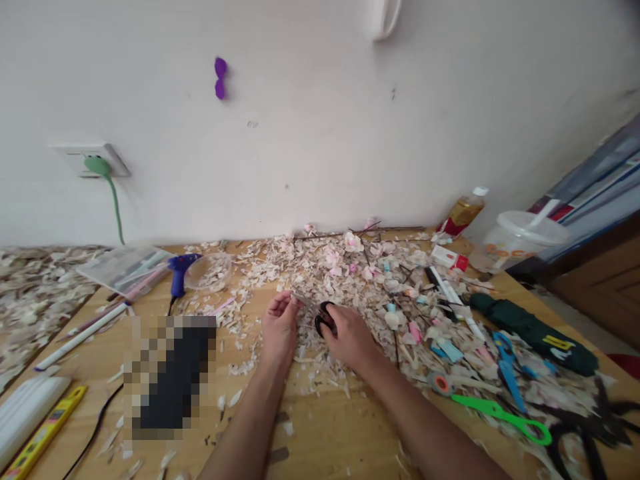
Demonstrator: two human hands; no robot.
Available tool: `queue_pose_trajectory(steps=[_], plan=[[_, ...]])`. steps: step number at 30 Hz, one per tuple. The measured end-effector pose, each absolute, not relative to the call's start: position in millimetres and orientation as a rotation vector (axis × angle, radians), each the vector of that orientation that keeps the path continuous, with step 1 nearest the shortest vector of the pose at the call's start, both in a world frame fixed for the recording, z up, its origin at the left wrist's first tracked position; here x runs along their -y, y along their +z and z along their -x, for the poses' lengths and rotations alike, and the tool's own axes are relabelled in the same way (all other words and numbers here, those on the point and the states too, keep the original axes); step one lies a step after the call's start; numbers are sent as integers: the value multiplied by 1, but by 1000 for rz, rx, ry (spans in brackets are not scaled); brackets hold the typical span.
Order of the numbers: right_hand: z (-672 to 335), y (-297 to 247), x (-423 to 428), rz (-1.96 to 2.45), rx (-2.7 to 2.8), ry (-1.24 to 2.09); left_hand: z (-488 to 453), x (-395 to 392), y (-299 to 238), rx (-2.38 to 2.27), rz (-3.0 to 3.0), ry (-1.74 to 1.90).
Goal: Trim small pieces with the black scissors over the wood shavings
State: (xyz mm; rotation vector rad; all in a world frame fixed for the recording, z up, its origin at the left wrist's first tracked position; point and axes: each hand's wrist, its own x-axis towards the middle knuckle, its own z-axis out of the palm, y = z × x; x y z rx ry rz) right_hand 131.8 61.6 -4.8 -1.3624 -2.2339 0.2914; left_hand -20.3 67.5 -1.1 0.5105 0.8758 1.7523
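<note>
Right fingers [341, 313] around black-handled scissors [323, 309]

on the wall to my left, a green plug [97, 165] is seated in a white socket plate [73, 159], its cord [117, 212] hanging down. at right rear: one white-capped bottle [463, 215], one lidded cup [515, 243] with straw [545, 213]. nearer: one dark green folded umbrella [537, 333].

An open lane runs over the worktop [345, 433] between the forearms toward the left hand [280, 321] and right hand [351, 335]. Beyond, loose petals [320, 265] crowd to the wall [310, 133]. Blue scissors [510, 377] and a folded umbrella [530, 327] obstruct the right; a glue gun [178, 275], the left.
</note>
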Motion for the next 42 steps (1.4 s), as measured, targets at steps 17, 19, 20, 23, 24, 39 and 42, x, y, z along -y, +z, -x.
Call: queue_pose_trajectory(steps=[17, 19, 20, 23, 24, 39, 42], plan=[[-133, -9, -64, 1340, 2222, 332, 27, -68, -3, -1031, -711, 1670], [-133, -9, -64, 1348, 2216, 328, 23, -67, -2, -942, -603, 1639], [-133, -9, -63, 1351, 2211, 327, 20, -67, -2, -889, -548, 1617], [-133, -8, -63, 1351, 2194, 326, 14, -64, 0, -783, -425, 1572], [-132, -7, -63, 1349, 2193, 326, 13, -64, 1, -775, -396, 1576], [-133, -8, -65, 1383, 2173, 375, 29, -68, -8, -1106, -806, 1553], [-134, -6, -65, 1386, 2179, 380, 33, -68, -3, -1119, -865, 1501]])
